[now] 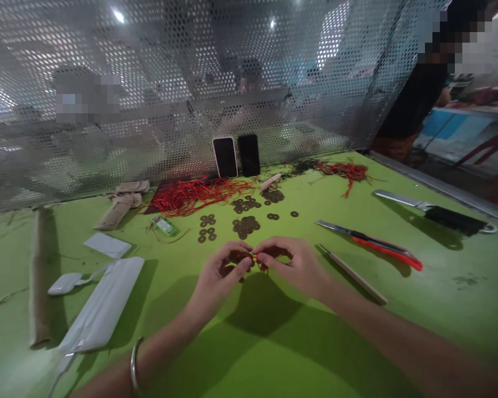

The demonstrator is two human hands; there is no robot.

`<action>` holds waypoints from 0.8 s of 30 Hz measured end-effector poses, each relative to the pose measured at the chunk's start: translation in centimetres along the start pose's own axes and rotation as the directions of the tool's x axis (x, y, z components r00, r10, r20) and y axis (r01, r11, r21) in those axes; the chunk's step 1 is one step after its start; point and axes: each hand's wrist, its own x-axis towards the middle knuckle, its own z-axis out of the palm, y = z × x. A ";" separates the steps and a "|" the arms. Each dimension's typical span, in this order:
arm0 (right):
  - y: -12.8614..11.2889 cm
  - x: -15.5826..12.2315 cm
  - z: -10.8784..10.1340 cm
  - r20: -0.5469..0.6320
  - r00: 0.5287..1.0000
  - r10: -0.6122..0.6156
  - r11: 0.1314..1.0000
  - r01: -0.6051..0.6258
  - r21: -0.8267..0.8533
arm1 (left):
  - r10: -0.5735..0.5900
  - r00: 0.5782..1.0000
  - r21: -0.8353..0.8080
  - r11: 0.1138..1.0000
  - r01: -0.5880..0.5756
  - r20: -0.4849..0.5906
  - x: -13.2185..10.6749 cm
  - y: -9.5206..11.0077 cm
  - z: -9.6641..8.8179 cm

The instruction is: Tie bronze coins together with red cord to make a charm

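Red cord (255, 256) in left hand (218, 272) and right hand (297, 265) (each grip a closed pinch)

A thin red cord (254, 256) matches a tangled heap of bright red cords (191, 194) on a lime-green table (232, 365). Round metal discs (246, 225) show dark brown; a grey metal screen (166, 72) is dot-patterned.

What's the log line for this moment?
left hand: pinching red cord | right hand: pinching red cord | beyond hands: holed discs | right side: utility knife
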 end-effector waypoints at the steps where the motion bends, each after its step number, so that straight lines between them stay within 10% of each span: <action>1: 0.1 0.0 0.0 0.002 1.000 -0.003 1.000 0.003 -0.012 | -0.023 1.000 -0.013 1.000 0.024 0.020 0.0 -0.1 0.0; 24: 0.2 0.4 -0.9 -0.001 0.992 -0.124 0.991 0.124 -0.052 | -0.356 0.897 -0.351 0.830 0.432 0.262 0.0 0.2 0.1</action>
